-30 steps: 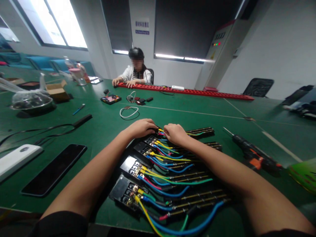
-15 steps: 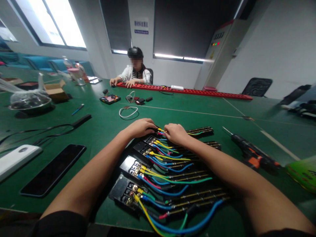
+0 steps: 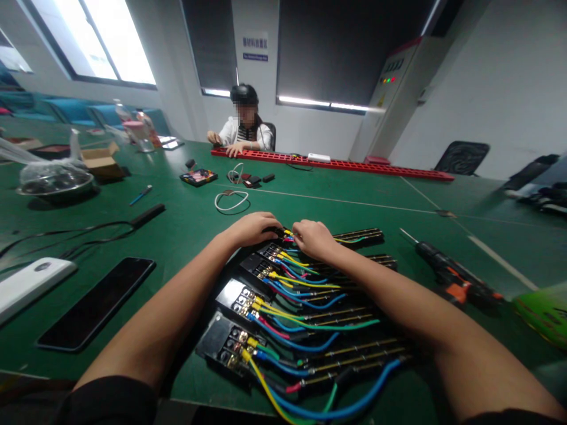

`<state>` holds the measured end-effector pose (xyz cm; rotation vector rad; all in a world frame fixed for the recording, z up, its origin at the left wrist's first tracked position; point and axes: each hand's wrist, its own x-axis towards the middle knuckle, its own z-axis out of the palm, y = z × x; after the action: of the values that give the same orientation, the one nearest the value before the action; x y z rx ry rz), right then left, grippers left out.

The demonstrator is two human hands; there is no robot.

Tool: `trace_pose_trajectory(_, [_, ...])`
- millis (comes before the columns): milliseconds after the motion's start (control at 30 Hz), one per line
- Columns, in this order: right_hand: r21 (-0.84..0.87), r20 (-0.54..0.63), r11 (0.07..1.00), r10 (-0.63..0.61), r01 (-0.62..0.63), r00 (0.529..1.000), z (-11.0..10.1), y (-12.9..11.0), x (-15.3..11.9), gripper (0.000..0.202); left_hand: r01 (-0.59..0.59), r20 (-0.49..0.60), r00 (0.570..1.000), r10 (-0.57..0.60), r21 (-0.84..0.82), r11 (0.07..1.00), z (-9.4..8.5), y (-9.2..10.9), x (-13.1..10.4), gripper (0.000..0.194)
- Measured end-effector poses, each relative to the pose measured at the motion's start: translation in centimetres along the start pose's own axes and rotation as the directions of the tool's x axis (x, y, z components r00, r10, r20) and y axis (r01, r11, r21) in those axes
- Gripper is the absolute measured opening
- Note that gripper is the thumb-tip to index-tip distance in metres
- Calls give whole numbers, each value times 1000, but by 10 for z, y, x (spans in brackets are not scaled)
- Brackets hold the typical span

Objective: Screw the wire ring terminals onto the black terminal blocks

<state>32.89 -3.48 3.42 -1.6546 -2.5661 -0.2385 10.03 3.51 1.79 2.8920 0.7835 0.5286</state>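
Several black terminal blocks (image 3: 224,341) lie in a row running away from me. Yellow, blue, red and green wires (image 3: 305,319) fan out from their screw terminals over dark strips (image 3: 358,353) with brass-coloured lines. My left hand (image 3: 256,229) is closed over the farthest terminal block (image 3: 279,231), whose body is mostly covered by the fingers. Just to its right, my right hand (image 3: 313,238) is curled with fingertips pinched at the wires by that block's terminals. A yellow wire end (image 3: 288,232) shows between the two hands; the exact grip is partly hidden.
A power drill (image 3: 452,271) lies to the right, a phone (image 3: 97,304) and white power bank (image 3: 33,289) to the left. Cables and small black parts sit beyond my hands. Across the green table, a person (image 3: 241,127) works at a long red rack (image 3: 354,165).
My right hand has shifted very slightly left toward the terminals, while my left hand stays put. Across the table, the other person's hand has lifted off the rack's left end.
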Motion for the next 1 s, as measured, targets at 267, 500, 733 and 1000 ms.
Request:
trace_pose_trajectory(267, [46,5,999,-29,29,1000,-27,-4,-29,25,1,-7,1000,-1,-27,1000,-2,-1,-1,30])
trace_pose_trajectory(500, [209,26,954,-224,213,974,-78,-20,-100,22,46,-56,997,-48,-46,998,-6,-3,-4,32])
trace_pose_trajectory(733, [303,40,846,-471,439,881,-119,-38,-179,10,121,-163,979,-124,-27,992,-8,-4,-15,38])
trace_pose_trajectory(1000, [206,42,735,-667,647,744,-119,-45,-195,3,251,-230,941,-250,-26,968,-24,3,-46,39])
